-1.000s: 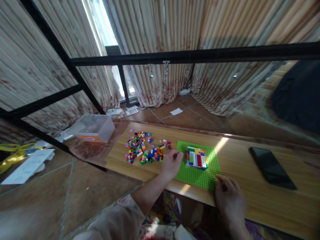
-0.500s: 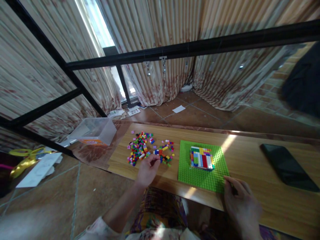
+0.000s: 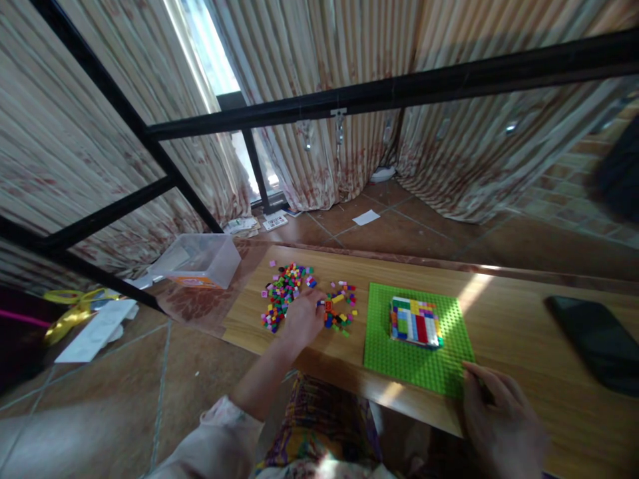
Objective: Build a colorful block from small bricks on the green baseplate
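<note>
My left hand (image 3: 303, 320) reaches into the loose toy bricks (image 3: 284, 293) on the left of the bench. Its fingers are bent together over them, and the tips are hidden, so whatever they pinch cannot be made out. A green baseplate (image 3: 382, 359) lies to the right of these bricks. On it sits a low block built of bricks (image 3: 414, 322), with white, red, blue, yellow and green pieces on top. My right hand (image 3: 502, 412) grips the baseplate's near right corner between thumb and curled fingers.
The wooden bench (image 3: 514, 326) carries a dark phone (image 3: 594, 342) at the right. Beyond its left end stands a clear plastic box (image 3: 207, 259) with an orange label. A black metal rail (image 3: 369, 96) runs in front of striped curtains. Papers (image 3: 94, 332) lie on the tiled floor.
My left hand has moved forward, farther into the loose bricks. My right hand stays at the baseplate's corner. The whole view has shifted slightly, with things appearing farther right.
</note>
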`<state>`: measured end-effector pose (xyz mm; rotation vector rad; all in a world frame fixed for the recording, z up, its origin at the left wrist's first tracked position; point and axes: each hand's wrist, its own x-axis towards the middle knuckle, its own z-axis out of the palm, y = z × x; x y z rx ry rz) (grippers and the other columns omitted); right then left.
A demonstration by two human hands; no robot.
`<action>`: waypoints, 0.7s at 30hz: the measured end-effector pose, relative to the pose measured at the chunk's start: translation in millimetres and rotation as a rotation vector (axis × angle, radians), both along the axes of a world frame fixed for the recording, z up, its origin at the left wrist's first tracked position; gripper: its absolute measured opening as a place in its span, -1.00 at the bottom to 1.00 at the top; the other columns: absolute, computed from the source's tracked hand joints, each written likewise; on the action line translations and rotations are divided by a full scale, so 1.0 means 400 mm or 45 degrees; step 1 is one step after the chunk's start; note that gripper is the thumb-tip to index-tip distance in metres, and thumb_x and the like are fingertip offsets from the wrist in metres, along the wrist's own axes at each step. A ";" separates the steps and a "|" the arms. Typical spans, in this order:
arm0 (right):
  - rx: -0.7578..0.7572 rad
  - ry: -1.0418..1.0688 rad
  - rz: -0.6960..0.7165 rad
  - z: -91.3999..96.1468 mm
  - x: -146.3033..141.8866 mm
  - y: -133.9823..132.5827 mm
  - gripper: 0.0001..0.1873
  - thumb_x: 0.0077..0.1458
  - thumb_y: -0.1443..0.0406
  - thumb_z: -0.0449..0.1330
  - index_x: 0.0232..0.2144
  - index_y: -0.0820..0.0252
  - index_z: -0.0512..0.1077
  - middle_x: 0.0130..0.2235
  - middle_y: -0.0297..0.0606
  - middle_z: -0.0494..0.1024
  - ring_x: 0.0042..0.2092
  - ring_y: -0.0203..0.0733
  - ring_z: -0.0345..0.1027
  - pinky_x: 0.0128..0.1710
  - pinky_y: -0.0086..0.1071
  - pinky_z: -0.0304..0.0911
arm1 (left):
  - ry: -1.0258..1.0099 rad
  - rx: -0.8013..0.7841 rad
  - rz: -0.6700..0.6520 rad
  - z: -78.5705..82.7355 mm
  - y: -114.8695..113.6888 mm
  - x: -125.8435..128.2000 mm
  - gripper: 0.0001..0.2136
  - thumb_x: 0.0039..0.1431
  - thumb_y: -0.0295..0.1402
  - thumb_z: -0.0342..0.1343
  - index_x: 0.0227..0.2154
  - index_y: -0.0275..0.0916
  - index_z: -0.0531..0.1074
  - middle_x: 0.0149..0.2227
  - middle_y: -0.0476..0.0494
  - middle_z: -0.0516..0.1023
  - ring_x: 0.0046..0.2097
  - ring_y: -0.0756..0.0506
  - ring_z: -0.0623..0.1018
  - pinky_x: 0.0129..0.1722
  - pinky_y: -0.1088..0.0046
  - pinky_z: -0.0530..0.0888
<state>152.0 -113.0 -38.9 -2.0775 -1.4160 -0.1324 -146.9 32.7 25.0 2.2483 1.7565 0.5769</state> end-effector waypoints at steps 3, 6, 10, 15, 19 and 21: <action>-0.010 -0.003 -0.017 0.001 -0.002 0.000 -0.62 0.16 0.10 -0.03 -0.25 0.14 0.50 -0.20 -0.18 0.54 -0.33 -0.13 0.40 -0.42 -0.33 0.17 | 0.090 -0.022 -0.074 0.004 -0.001 -0.003 -0.76 0.08 -0.55 0.03 -0.25 -0.18 0.51 -0.20 -0.11 0.53 -0.19 -0.09 0.51 -0.13 0.41 0.42; -0.004 -0.003 -0.029 0.000 -0.003 0.001 -0.63 0.16 0.10 -0.02 -0.25 0.14 0.50 -0.19 -0.19 0.54 -0.32 -0.13 0.40 -0.41 -0.33 0.17 | 0.152 -0.056 -0.116 0.007 0.002 0.003 -0.78 0.09 -0.52 0.04 -0.25 -0.17 0.52 -0.19 -0.11 0.52 -0.16 -0.10 0.50 -0.09 0.41 0.42; -0.021 0.003 -0.029 0.003 -0.005 0.003 -0.64 0.16 0.11 -0.01 -0.24 0.14 0.51 -0.19 -0.19 0.54 -0.31 -0.12 0.40 -0.41 -0.33 0.17 | 0.152 -0.075 -0.143 0.008 0.016 0.017 -0.80 0.10 -0.52 0.03 -0.29 -0.19 0.53 -0.23 -0.14 0.52 -0.17 -0.10 0.50 -0.07 0.40 0.41; -0.010 0.016 -0.039 0.006 -0.009 0.007 -0.67 0.16 0.13 0.01 -0.25 0.14 0.51 -0.18 -0.20 0.54 -0.30 -0.13 0.40 -0.39 -0.33 0.18 | 0.079 -0.098 -0.179 0.004 0.035 0.015 -0.82 0.12 -0.50 0.04 -0.30 -0.18 0.53 -0.24 -0.13 0.52 -0.16 -0.10 0.49 -0.07 0.38 0.40; -0.008 0.030 -0.045 0.006 -0.011 0.009 -0.68 0.16 0.15 0.01 -0.25 0.13 0.51 -0.18 -0.21 0.54 -0.28 -0.14 0.40 -0.38 -0.35 0.17 | 0.012 -0.061 -0.215 0.007 0.030 0.018 -0.83 0.16 -0.47 0.02 -0.32 -0.20 0.52 -0.25 -0.13 0.52 -0.19 -0.09 0.49 -0.12 0.40 0.40; -0.005 0.040 -0.040 0.006 -0.011 0.009 -0.67 0.17 0.15 0.01 -0.25 0.15 0.52 -0.19 -0.21 0.55 -0.28 -0.14 0.40 -0.38 -0.35 0.17 | -0.070 -0.066 -0.218 0.014 0.018 0.030 -0.82 0.18 -0.45 0.00 -0.30 -0.21 0.52 -0.27 -0.14 0.53 -0.25 -0.07 0.50 -0.19 0.42 0.41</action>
